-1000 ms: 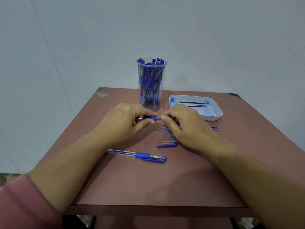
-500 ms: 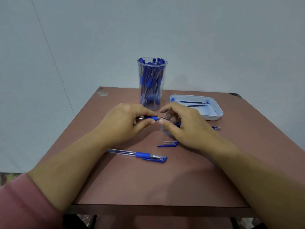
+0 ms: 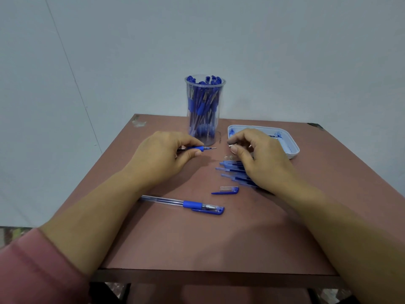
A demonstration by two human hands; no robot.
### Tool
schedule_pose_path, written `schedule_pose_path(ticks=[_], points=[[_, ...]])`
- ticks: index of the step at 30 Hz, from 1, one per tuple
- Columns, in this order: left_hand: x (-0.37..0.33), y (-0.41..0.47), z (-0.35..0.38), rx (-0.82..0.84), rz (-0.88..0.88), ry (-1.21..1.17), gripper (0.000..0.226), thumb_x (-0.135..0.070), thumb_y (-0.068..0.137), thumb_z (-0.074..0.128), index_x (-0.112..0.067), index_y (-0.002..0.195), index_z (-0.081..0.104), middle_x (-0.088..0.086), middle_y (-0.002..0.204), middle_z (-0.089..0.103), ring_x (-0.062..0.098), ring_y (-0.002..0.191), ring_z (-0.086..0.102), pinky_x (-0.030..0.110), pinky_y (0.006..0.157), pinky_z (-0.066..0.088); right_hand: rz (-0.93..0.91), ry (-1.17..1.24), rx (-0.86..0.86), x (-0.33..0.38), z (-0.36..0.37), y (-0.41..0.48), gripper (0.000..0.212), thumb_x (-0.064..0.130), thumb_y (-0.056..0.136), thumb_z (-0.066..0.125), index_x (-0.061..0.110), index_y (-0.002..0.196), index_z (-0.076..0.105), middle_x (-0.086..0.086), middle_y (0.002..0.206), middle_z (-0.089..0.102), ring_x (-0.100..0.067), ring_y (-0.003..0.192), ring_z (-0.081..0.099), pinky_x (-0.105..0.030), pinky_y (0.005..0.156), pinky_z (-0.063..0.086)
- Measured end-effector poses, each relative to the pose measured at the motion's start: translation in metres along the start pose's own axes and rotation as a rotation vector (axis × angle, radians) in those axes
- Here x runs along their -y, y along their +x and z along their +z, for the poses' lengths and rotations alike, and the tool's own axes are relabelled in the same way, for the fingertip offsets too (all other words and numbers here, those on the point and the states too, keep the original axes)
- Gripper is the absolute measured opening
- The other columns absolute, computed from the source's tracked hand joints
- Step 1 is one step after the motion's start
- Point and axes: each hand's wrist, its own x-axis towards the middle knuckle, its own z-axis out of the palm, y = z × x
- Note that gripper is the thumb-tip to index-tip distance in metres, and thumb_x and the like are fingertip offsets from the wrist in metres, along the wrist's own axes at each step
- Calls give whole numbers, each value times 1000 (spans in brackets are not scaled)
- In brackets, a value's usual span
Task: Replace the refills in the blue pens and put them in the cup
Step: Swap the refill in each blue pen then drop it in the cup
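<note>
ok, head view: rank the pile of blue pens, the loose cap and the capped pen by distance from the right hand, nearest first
1. pile of blue pens: directly under the right hand, partly covered by it.
2. loose cap: just left of that wrist, toward the person.
3. capped pen: farther left again and closest to the person.

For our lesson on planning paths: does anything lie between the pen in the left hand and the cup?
Nothing visible does: the cup stands just behind the pen in the left hand, though its mouth is crowded with pens.
</note>
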Motion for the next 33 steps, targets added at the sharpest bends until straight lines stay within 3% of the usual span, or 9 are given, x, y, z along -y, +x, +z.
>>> schedule_pose_path(ticks=[3, 5, 7, 10, 14, 17, 22, 28, 33], points=[[1, 1, 0, 11, -15, -1, 20, -41, 89, 65, -35, 107, 72, -18, 97, 71, 0, 75, 57, 33, 74, 54, -71, -98, 227, -2, -3, -2, 14, 16, 93, 61, 25, 99, 68, 19, 90, 58, 1, 89, 49, -9, 80, 37], [1, 0, 1, 19, -15, -9, 19, -40, 89, 66, -35, 106, 72, -18, 95, 71, 0, 74, 57, 33, 73, 54, -134, -180, 374, -2, -1, -3, 14, 21, 92, 63, 32, 98, 69, 21, 92, 58, 1, 89, 43, -19, 86, 37], [1, 0, 2, 28, -9, -22, 18, -39, 88, 68, -35, 105, 73, -18, 94, 71, -1, 73, 57, 33, 72, 54, -194, -273, 445, -2, 2, -3, 14, 24, 93, 62, 33, 100, 70, 21, 92, 58, -3, 92, 37, -31, 91, 35], [-1, 0, 2, 47, 7, -41, 18, -38, 88, 68, -34, 104, 73, -17, 93, 72, 1, 74, 59, 35, 72, 55, -233, -348, 496, -1, 3, -2, 17, 28, 94, 59, 35, 106, 70, 24, 84, 49, -5, 94, 32, -32, 92, 29], [-1, 0, 3, 59, 10, -63, 17, -37, 88, 69, -33, 104, 73, -16, 91, 72, 4, 75, 61, 37, 72, 55, -276, -204, 272, -3, -1, -3, 11, 37, 86, 64, 34, 97, 66, 24, 88, 51, -5, 90, 41, -32, 87, 37], [-3, -1, 3, 73, 23, -99, 18, -37, 87, 70, -33, 104, 74, -16, 90, 72, 5, 74, 62, 35, 72, 54, -247, -157, 96, -3, -1, -1, 19, 39, 84, 64, 26, 98, 64, 13, 92, 58, -11, 90, 48, -34, 82, 43], [-7, -2, 3, 97, 36, -133, 19, -36, 87, 70, -34, 105, 73, -17, 90, 72, 7, 76, 64, 35, 73, 54, -258, -153, 99, -2, 4, 2, 15, 28, 88, 68, 23, 101, 72, 26, 82, 50, -3, 83, 43, -12, 79, 35], [-4, -1, 2, 78, 25, -85, 19, -36, 86, 70, -32, 105, 74, -16, 89, 72, 2, 74, 60, 23, 71, 50, -119, -163, 124, -18, -14, 2, 2, 29, 87, 66, 30, 86, 66, 15, 88, 62, -8, 90, 53, -19, 78, 39], [-5, -1, 3, 102, 29, -77, 21, -39, 86, 69, -33, 106, 74, -17, 88, 71, 3, 73, 60, 20, 71, 48, -148, -139, 125, -12, -11, 0, 23, 32, 85, 70, 32, 108, 68, 17, 95, 62, -5, 94, 51, -11, 82, 39]])
